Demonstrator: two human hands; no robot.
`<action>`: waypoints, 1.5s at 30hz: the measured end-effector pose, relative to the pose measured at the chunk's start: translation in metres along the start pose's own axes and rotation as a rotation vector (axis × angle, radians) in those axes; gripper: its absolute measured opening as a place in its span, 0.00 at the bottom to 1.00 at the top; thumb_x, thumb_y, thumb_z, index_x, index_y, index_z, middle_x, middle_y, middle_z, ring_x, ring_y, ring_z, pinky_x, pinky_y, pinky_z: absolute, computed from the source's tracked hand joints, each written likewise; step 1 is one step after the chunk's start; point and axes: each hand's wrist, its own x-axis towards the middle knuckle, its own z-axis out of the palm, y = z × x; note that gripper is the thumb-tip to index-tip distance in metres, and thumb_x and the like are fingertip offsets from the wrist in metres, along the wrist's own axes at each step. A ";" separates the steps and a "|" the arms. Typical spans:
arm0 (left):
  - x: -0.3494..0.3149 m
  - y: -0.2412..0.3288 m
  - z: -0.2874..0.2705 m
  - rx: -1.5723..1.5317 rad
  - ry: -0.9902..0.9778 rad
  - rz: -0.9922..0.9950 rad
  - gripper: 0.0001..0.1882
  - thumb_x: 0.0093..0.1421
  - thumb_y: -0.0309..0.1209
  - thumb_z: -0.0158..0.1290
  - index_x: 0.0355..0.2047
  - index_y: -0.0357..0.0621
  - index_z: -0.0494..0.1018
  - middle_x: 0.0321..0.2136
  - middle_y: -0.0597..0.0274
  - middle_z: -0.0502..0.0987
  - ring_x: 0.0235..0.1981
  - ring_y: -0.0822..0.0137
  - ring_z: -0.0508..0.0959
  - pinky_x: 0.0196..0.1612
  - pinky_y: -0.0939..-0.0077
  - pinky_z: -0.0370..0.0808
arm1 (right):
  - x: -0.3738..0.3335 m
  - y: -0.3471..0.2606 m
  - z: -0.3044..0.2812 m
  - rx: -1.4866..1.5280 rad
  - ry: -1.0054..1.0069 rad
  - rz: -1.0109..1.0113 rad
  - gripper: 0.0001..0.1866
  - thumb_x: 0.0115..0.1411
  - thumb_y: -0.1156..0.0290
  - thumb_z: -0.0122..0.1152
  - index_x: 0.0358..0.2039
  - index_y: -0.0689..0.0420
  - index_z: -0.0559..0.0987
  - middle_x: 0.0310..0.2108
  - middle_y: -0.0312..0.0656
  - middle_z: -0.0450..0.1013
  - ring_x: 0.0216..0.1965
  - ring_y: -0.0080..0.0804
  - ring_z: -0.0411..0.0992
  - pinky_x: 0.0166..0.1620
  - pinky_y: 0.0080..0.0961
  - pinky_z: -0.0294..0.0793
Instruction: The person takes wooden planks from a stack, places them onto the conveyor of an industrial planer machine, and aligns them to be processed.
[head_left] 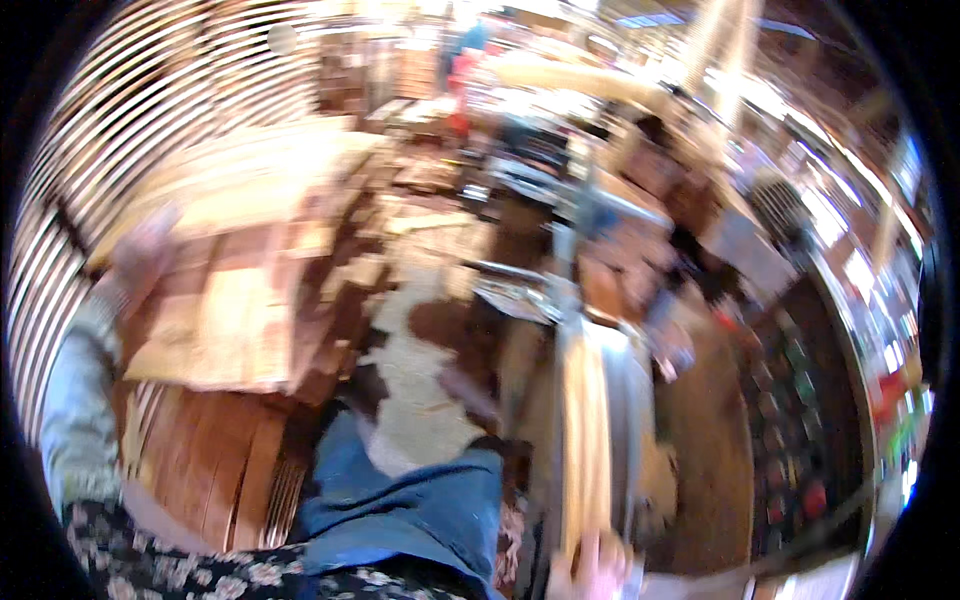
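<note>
Motion blurs much of the view. On the left, my left hand (145, 250) rests at the outer edge of a stack of wooden boards (240, 315); its fingers are too smeared to tell their shape. Low in the view, right of my legs, my right hand (597, 568) closes its fingers at the near end of a long pale wooden strip (586, 430). The strip runs away from me along a grey metal bed or rail (620, 420).
More reddish-brown boards (205, 450) lie below the stack, beside a slatted wall (130, 110). Wood offcuts (430, 222) litter the floor ahead. Right of the rail are a brown wooden surface (705, 440) and a dark rack of small items (800, 430).
</note>
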 end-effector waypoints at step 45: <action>0.219 -0.034 -0.001 -0.363 -0.541 -0.446 0.40 0.68 0.57 0.55 0.70 0.39 0.67 0.61 0.41 0.79 0.62 0.43 0.77 0.64 0.54 0.74 | 0.006 -0.029 -0.038 -0.262 0.082 0.378 0.48 0.56 0.49 0.77 0.70 0.62 0.69 0.63 0.61 0.72 0.60 0.64 0.73 0.63 0.51 0.73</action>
